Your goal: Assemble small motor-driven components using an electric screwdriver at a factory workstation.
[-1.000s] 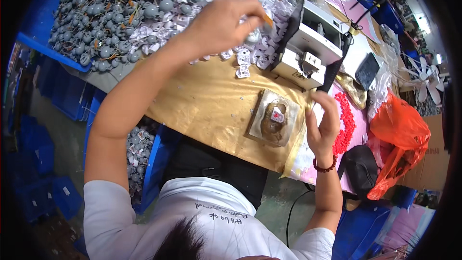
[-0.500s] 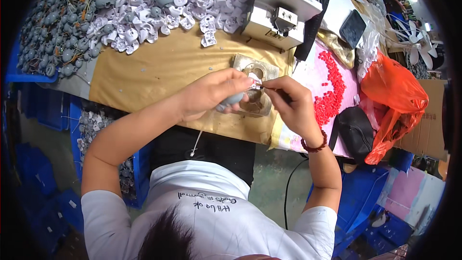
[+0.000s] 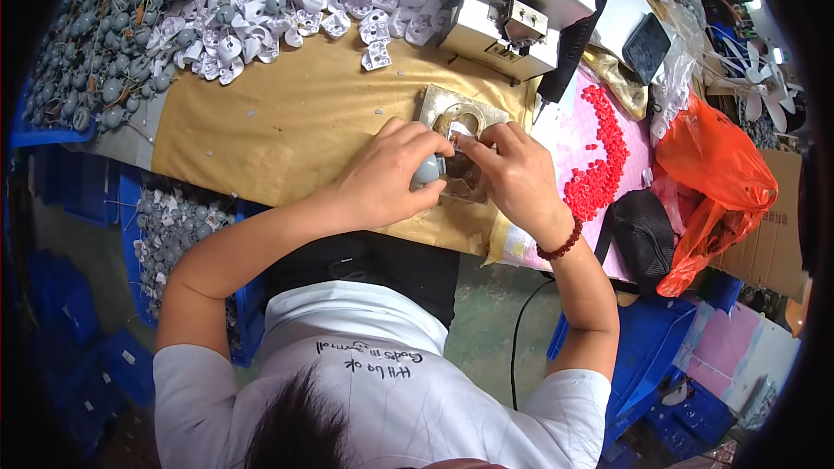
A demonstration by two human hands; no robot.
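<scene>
My left hand [image 3: 387,172] is closed around a rounded grey plastic part [image 3: 426,171] at the near left side of a metal fixture [image 3: 437,102] with round hollows. A small white plastic piece [image 3: 458,128] shows over the fixture between my two hands. My right hand [image 3: 521,175] pinches at this piece with thumb and fingertips, the wrist wearing a dark red bead bracelet [image 3: 561,241]. Fingers cover much of the contact, and whether the white piece is joined to the grey part cannot be made out.
White plastic shells [image 3: 373,39] and grey rounded parts with wires [image 3: 91,61] are heaped at the far left. A white machine [image 3: 495,35] stands beyond the fixture. Right are small red pieces [image 3: 599,178], a black pouch [image 3: 641,239] and an orange bag [image 3: 708,161].
Both hands have lowered toward the fixture and come closer together. My left hand has turned palm-down over the grey part. The right fingertips now press at the white piece.
</scene>
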